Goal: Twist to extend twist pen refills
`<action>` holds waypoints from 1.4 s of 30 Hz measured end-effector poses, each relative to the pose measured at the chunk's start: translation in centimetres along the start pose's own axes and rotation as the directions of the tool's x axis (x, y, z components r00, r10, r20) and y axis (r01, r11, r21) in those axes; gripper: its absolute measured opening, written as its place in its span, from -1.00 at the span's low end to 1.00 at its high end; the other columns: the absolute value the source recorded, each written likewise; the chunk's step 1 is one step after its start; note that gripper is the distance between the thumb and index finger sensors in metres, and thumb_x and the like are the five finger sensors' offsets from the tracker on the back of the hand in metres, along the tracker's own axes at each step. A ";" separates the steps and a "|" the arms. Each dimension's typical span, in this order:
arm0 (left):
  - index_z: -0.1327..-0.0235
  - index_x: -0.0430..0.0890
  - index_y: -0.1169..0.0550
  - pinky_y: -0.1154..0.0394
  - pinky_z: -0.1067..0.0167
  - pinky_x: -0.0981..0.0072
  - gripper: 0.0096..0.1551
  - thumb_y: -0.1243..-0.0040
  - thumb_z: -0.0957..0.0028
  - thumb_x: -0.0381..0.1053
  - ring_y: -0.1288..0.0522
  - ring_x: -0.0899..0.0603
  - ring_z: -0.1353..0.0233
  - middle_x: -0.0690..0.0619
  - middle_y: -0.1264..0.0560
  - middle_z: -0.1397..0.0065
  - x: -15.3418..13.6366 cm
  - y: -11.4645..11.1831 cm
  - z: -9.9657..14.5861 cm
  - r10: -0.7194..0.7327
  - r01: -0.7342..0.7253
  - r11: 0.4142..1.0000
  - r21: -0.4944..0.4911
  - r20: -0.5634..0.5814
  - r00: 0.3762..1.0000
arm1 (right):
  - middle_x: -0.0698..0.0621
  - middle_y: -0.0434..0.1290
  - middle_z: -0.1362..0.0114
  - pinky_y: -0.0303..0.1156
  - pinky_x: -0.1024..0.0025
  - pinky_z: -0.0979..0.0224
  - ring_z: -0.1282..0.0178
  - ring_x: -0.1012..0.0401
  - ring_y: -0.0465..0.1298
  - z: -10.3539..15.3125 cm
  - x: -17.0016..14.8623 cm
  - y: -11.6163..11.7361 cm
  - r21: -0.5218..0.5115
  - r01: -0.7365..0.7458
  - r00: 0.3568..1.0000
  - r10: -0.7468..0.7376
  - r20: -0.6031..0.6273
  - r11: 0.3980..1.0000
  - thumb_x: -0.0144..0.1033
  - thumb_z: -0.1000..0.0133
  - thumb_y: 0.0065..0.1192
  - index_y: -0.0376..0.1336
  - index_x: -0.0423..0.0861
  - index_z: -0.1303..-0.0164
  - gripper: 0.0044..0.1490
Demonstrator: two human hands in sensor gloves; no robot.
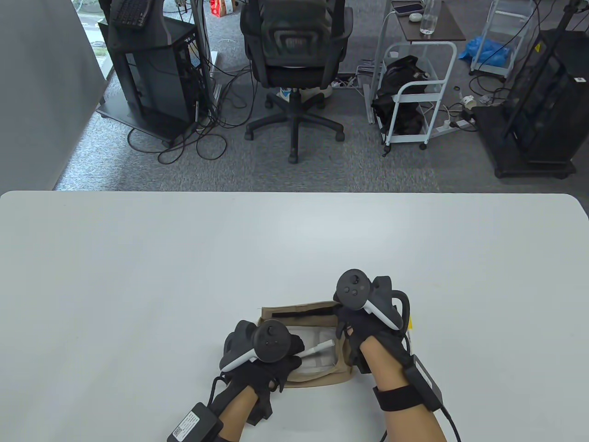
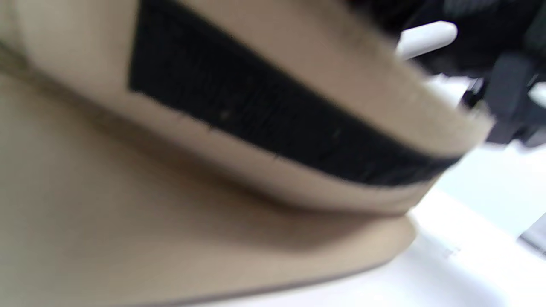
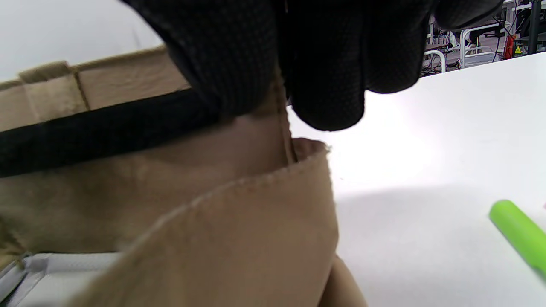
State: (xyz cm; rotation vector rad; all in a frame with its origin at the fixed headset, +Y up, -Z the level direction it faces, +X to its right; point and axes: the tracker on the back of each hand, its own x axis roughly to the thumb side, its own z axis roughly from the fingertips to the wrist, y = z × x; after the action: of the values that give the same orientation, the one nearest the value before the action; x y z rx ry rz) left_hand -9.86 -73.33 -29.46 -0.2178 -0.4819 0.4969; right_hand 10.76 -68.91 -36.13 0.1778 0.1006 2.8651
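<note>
1. Lying near the front edge of the white table [image 1: 138, 258], a tan fabric pouch [image 1: 340, 359] sits open, with a pale lining showing inside.
2. A black fastening strip [image 1: 301, 312] runs along the pouch's raised far flap; the left wrist view shows the same strip [image 2: 273, 119] close up and blurred.
3. The left hand [image 1: 262, 363] rests over the near left part of the pouch. A white pen [image 1: 318, 346] projects from under its fingers, pointing right and slightly away, above the lining. The fingers are hidden under the tracker, so I cannot tell how firmly they hold the pen.
4. In the left wrist view, the pen's rounded white end [image 2: 426, 37] shows beyond the flap's edge.
5. The right hand [image 1: 363, 331] is at the pouch's far right corner. In the right wrist view, its fingers [image 3: 239, 64] pinch the pouch's upright tan wall [image 3: 239, 179] at the corner seam.
6. A green pen [image 3: 518, 232] lies on the table to the right of the pouch, apart from it, seen only in the right wrist view.
</note>
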 end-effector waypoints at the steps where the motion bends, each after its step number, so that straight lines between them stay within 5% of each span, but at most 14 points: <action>1: -0.16 -0.16 -0.60 -0.52 -0.18 -0.18 -0.44 -0.35 0.10 0.01 -0.63 -0.25 -0.19 -0.17 -0.57 -0.24 0.0 0.5 0.3 0.052 -0.052 0.998 0.033 0.019 0.998 | -0.27 0.63 -0.17 0.22 -0.42 -0.38 -0.31 -0.27 0.45 0.0 0.0 0.0 -0.003 -0.002 1.000 0.002 0.001 1.000 -0.31 -0.01 0.52 0.49 -0.24 -0.17 -0.45; 9: -0.17 -0.14 -0.62 -0.54 -0.17 -0.17 -0.45 -0.34 0.09 0.01 -0.65 -0.26 -0.19 -0.16 -0.58 -0.25 0.2 2.8 2.5 0.361 -0.400 0.896 0.194 0.207 0.909 | -0.31 0.60 -0.23 0.21 -0.43 -0.39 -0.33 -0.29 0.42 0.5 -0.1 -1.4 -0.034 0.051 0.999 -0.051 0.013 0.998 -0.24 -0.01 0.52 0.44 -0.28 -0.27 -0.33; 17: -0.20 -0.14 -0.61 -0.52 -0.19 -0.18 -0.46 -0.29 0.05 -0.02 -0.64 -0.27 -0.21 -0.17 -0.57 -0.28 0.4 3.7 3.2 0.528 -0.598 0.786 0.157 0.333 0.781 | -0.34 0.58 -0.27 0.21 -0.44 -0.38 -0.33 -0.31 0.42 3.3 0.5 -6.9 -0.150 0.288 0.953 -0.267 0.142 0.946 -0.21 -0.03 0.50 0.42 -0.34 -0.30 -0.29; 22: -0.22 -0.15 -0.60 -0.51 -0.21 -0.18 -0.46 -0.23 0.04 -0.04 -0.63 -0.27 -0.23 -0.16 -0.55 -0.30 0.3 3.6 3.1 0.534 -0.601 0.787 0.140 0.332 0.777 | -0.34 0.61 -0.25 0.24 -0.43 -0.37 -0.31 -0.29 0.45 5.1 0.8 -9.4 -0.088 0.542 0.818 -0.500 0.283 0.836 -0.23 -0.04 0.49 0.45 -0.37 -0.26 -0.32; 28: -0.23 -0.15 -0.59 -0.51 -0.21 -0.18 -0.46 -0.22 0.03 -0.04 -0.62 -0.27 -0.23 -0.17 -0.55 -0.30 0.4 3.5 3.1 0.567 -0.634 0.765 0.116 0.345 0.748 | -0.38 0.53 -0.36 0.18 -0.46 -0.41 -0.41 -0.31 0.36 5.1 1.9 -9.1 0.243 0.713 0.538 -0.735 0.411 0.658 -0.31 -0.07 0.43 0.37 -0.40 -0.36 -0.29; 34: -0.24 -0.14 -0.59 -0.51 -0.22 -0.18 -0.46 -0.21 0.02 -0.04 -0.62 -0.27 -0.24 -0.17 -0.55 -0.30 0.7 3.4 3.0 0.608 -0.670 0.740 0.059 0.367 0.704 | -0.39 0.43 -0.48 0.12 -0.50 -0.44 -0.51 -0.32 0.25 4.0 3.9 -6.4 0.573 0.704 0.250 -0.902 0.353 0.419 -0.41 -0.11 0.34 0.28 -0.40 -0.46 -0.27; 38: -0.24 -0.15 -0.59 -0.50 -0.22 -0.18 -0.45 -0.20 0.02 -0.04 -0.62 -0.27 -0.24 -0.17 -0.55 -0.30 0.5 3.4 2.9 0.625 -0.684 0.728 0.035 0.375 0.684 | -0.36 0.51 -0.41 0.16 -0.48 -0.44 -0.47 -0.29 0.32 3.6 4.6 -5.5 0.617 0.710 0.163 -0.932 0.325 0.339 -0.44 -0.10 0.32 0.36 -0.38 -0.38 -0.36; 42: -0.24 -0.15 -0.59 -0.51 -0.22 -0.18 -0.45 -0.20 0.02 -0.04 -0.63 -0.26 -0.23 -0.17 -0.56 -0.29 0.4 3.4 3.0 0.603 -0.663 0.746 0.056 0.365 0.709 | -0.31 0.60 -0.30 0.22 -0.43 -0.43 -0.42 -0.24 0.40 3.7 4.3 -6.0 0.516 0.744 0.236 -0.890 0.391 0.424 -0.41 -0.06 0.40 0.44 -0.36 -0.27 -0.41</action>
State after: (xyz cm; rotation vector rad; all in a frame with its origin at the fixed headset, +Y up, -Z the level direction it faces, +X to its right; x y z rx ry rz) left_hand -12.41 -69.92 -27.79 -0.1168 -0.6813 1.2787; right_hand 8.72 -61.84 -32.46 0.8408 0.2876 1.5472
